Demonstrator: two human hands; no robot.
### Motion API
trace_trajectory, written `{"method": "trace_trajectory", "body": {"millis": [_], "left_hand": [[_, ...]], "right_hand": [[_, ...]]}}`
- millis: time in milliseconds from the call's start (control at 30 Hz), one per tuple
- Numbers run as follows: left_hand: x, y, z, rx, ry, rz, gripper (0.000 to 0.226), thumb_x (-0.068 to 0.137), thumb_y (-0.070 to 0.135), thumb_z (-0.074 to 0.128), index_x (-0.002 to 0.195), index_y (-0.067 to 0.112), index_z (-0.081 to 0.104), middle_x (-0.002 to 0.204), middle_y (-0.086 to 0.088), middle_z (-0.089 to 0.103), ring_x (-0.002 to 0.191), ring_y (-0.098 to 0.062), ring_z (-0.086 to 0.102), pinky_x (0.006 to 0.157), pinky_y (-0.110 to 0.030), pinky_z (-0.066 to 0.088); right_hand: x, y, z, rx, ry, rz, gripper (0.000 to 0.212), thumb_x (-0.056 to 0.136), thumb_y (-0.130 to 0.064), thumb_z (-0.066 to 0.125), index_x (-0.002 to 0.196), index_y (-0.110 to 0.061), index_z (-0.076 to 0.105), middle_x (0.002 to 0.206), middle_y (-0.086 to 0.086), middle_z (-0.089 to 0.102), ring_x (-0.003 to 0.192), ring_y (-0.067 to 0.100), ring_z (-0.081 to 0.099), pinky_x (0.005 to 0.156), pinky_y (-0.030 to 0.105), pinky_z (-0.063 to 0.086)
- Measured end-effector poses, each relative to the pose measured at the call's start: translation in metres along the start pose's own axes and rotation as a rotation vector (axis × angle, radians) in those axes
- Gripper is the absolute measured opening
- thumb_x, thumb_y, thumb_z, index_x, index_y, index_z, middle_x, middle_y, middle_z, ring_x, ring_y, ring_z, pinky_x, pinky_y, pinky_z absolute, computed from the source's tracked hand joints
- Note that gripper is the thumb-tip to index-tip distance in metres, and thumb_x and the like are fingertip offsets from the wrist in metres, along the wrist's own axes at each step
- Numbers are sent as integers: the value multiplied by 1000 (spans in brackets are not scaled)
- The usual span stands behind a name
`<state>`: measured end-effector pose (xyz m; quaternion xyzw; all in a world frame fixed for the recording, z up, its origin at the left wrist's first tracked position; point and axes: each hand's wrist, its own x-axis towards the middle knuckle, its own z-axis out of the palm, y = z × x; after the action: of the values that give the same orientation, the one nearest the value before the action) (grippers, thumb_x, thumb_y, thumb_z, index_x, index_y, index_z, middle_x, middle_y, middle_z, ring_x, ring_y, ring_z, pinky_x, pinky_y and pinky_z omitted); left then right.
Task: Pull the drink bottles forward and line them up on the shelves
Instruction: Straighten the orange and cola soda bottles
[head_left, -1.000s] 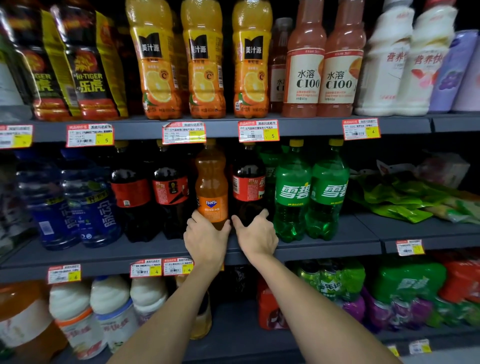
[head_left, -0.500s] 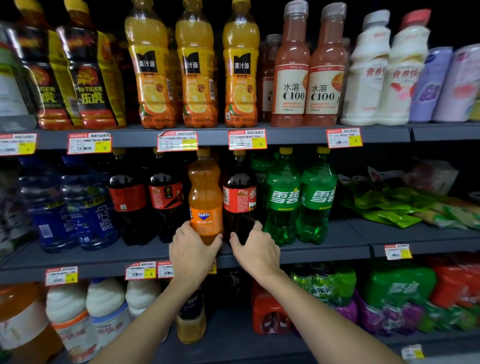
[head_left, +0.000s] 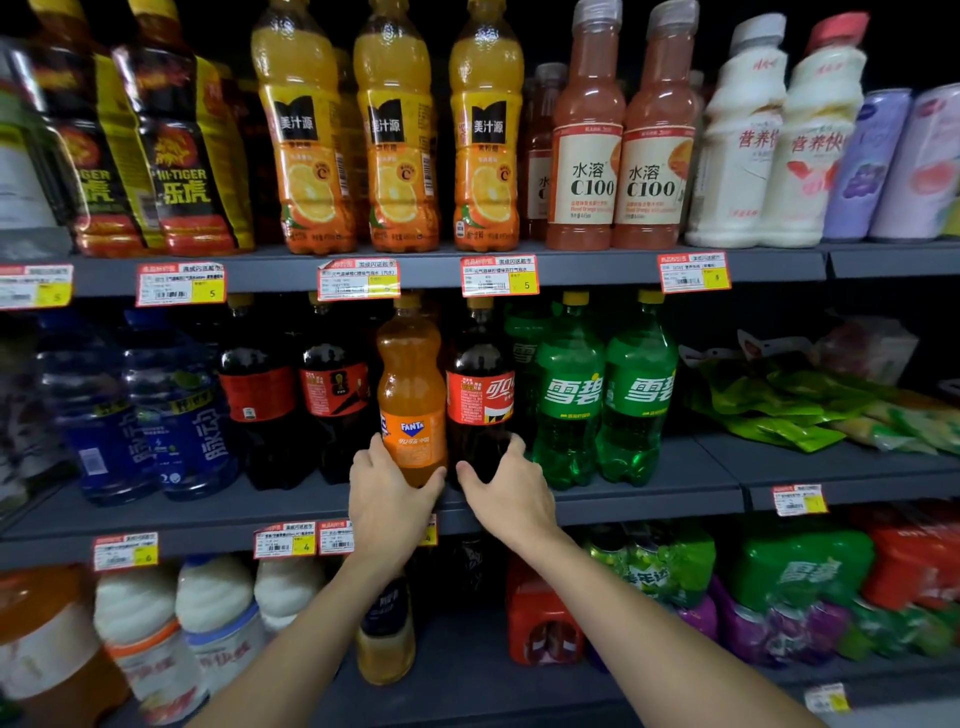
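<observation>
This is a dark store with drinks on grey shelves. The middle shelf (head_left: 649, 499) holds big bottles standing up in a row. From the left come blue bottles (head_left: 171, 415), then dark cola bottles (head_left: 260, 400), the orange Fanta bottle (head_left: 410, 384), the red-label cola bottle (head_left: 479, 395) and two green Sprite bottles (head_left: 569, 400). Green snack bags (head_left: 779, 410) lie farther right. Red and yellow price tags (head_left: 500, 275) stick on the shelf fronts.

A strip of bare shelf shows along the front edge, in front of the bottles. The orange Fanta bottle and the red-label cola bottle stand side by side, very close. A green bottle is just beside the cola.

The left hand (head_left: 387, 499) grips the low part of the orange Fanta bottle, with its fingers curled round the left side. The right hand (head_left: 511, 493) grips the low part of the red-label cola bottle. Its thumb is on the left and its fingers wrap the right side. The hands hide both bottle bottoms.
</observation>
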<state>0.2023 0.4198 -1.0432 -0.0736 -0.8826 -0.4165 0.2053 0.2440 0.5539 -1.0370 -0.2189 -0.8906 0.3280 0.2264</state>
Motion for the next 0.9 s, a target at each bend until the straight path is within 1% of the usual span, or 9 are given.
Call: {"method": "trace_trajectory", "body": {"millis": [167,233,267,400,500,567,700,833,900], "left_hand": [[-4,15,5,67,22,-71,76,80,40,80,132,1,42,122,-19,50,116,-33,48,93,-43,48],[-5,12,3,81,5,-42,71,80,36,80,131,2,44,121,-18,51,114,-33,49,93,-42,47],[-6,9,1,83,3,-23,70,80,35,79,132,4,44,120,-17,52,114,-33,50,93,-42,47],[-7,1,-7,-2,8,-10,76,80,37,79,139,4,43,127,-14,52,121,-29,50,100,-42,46],[-5,-1,-8,-162,-45,-57,77,81,33,80,141,7,39,133,-10,52,123,-25,52,100,-41,49],[-3,-1,-6,-234,-73,-77,81,82,31,80,145,9,33,136,-10,52,122,-25,54,100,-41,50],[1,-1,1,-187,-44,-91,92,81,35,81,151,5,29,140,-15,46,129,-30,46,105,-46,45],[0,-3,7,-118,-7,-80,86,77,44,82,143,9,39,130,-16,43,122,-31,45,99,-41,44],[4,-12,6,-95,-25,-32,80,76,50,81,139,13,46,126,-11,43,118,-26,46,96,-37,45]], "right_hand": [[-8,-3,0,-28,82,-55,58,88,-57,61,119,-11,42,100,7,66,99,31,67,72,35,47],[-6,0,-7,-52,79,-74,52,87,-59,60,107,-16,39,89,3,61,92,30,68,68,34,47],[-5,2,-10,-60,74,-76,52,85,-61,60,104,-18,37,89,2,60,91,30,68,66,34,47],[1,3,-14,-41,50,-30,63,79,-67,65,107,-19,35,104,7,65,97,30,67,69,34,48],[3,1,-11,-41,40,-20,83,80,-68,63,135,-12,36,116,9,65,105,31,65,81,38,52],[5,1,-13,-66,24,-24,86,81,-68,59,142,-13,35,118,8,66,107,31,65,86,39,52],[8,-5,-17,-96,7,-16,65,81,-65,61,119,-14,49,109,7,68,101,30,66,82,38,54],[5,-5,-14,-76,77,-4,67,75,-70,68,105,-18,38,109,9,67,103,31,66,74,35,46],[7,-1,-17,-70,51,-11,73,72,-75,67,108,-18,37,113,10,65,105,32,65,77,36,48]]}}
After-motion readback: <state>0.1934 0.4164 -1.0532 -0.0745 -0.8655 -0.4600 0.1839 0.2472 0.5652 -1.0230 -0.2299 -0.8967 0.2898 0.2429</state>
